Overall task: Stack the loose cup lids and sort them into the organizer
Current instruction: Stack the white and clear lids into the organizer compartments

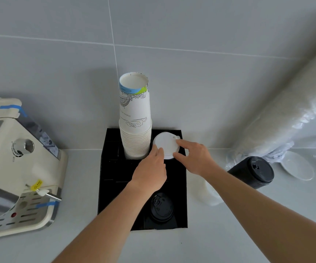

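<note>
A black organizer (107, 179) stands on the grey counter against the wall. White lids (165, 143) sit in its back right compartment. My left hand (150, 171) pinches their left rim, and my right hand (197, 158) grips their right rim with thumb and fingers. How deep the white stack goes is hidden. Black lids (161, 208) lie in the front right compartment. A tall stack of printed paper cups (135, 118) fills the back middle compartment, right beside the white lids.
A cream coffee machine (14, 168) stands at the left. Right of the organizer lie a stack of black lids (253, 172) on its side, a sleeve of white lids (206, 190), white saucers (297, 165) and a long plastic-wrapped cup sleeve (290, 111) leaning on the wall.
</note>
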Motion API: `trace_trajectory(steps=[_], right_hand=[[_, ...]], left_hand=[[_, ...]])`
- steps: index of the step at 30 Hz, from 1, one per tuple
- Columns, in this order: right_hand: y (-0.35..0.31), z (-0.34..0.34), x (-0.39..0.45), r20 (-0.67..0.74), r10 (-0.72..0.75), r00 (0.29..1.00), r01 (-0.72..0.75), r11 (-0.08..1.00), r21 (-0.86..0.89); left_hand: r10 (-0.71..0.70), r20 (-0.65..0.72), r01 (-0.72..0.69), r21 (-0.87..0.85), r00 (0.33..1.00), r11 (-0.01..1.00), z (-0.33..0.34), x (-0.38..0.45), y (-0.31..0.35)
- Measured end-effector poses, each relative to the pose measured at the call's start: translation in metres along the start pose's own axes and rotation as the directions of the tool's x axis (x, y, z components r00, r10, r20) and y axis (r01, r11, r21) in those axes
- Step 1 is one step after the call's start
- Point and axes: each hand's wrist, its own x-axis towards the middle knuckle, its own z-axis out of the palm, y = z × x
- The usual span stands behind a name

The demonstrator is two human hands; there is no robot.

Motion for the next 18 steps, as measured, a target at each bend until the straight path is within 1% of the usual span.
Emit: trace_trajectory(steps=[3, 5, 7, 9, 11, 12, 14, 16, 17, 18], right_hand=[[0.004, -0.008, -0.012, -0.011, 0.045, 0.999, -0.044, 0.997, 0.065], [0.008, -0.014, -0.022, -0.031, 0.081, 0.996, -0.076, 0.989, 0.13], [0.017, -0.021, -0.035, -0.051, 0.122, 0.991, -0.108, 0.969, 0.222], [0.027, -0.028, -0.051, -0.068, 0.161, 0.985, -0.129, 0.93, 0.345], [0.036, -0.034, -0.069, -0.078, 0.204, 0.976, -0.145, 0.873, 0.466], [0.043, -0.036, -0.078, -0.082, 0.235, 0.969, -0.159, 0.839, 0.52], [0.056, -0.039, -0.096, -0.074, 0.298, 0.952, -0.192, 0.766, 0.613], [0.071, -0.038, -0.111, -0.057, 0.347, 0.936, -0.213, 0.689, 0.692], [0.079, -0.038, -0.117, -0.049, 0.373, 0.927, -0.219, 0.641, 0.735], [0.087, -0.037, -0.124, -0.04, 0.395, 0.918, -0.221, 0.591, 0.776]], left_hand=[[-0.055, 0.02, 0.057, -0.13, 0.998, 0.99, -0.006, -0.011, 0.002], [-0.109, 0.012, 0.109, -0.246, 0.994, 0.963, -0.007, -0.021, 0.002], [-0.161, 0.007, 0.15, -0.408, 0.987, 0.9, -0.007, -0.033, 0.002], [-0.206, 0.029, 0.184, -0.576, 0.978, 0.797, -0.007, -0.046, 0.005], [-0.248, 0.079, 0.231, -0.698, 0.966, 0.678, -0.005, -0.06, 0.01], [-0.27, 0.121, 0.264, -0.758, 0.955, 0.596, -0.003, -0.067, 0.015], [-0.315, 0.237, 0.345, -0.869, 0.919, 0.355, 0.002, -0.08, 0.026], [-0.33, 0.36, 0.416, -0.902, 0.873, 0.118, 0.01, -0.091, 0.038], [-0.325, 0.401, 0.437, -0.898, 0.857, 0.045, 0.015, -0.095, 0.044], [-0.319, 0.431, 0.453, -0.892, 0.844, -0.007, 0.019, -0.099, 0.049]])
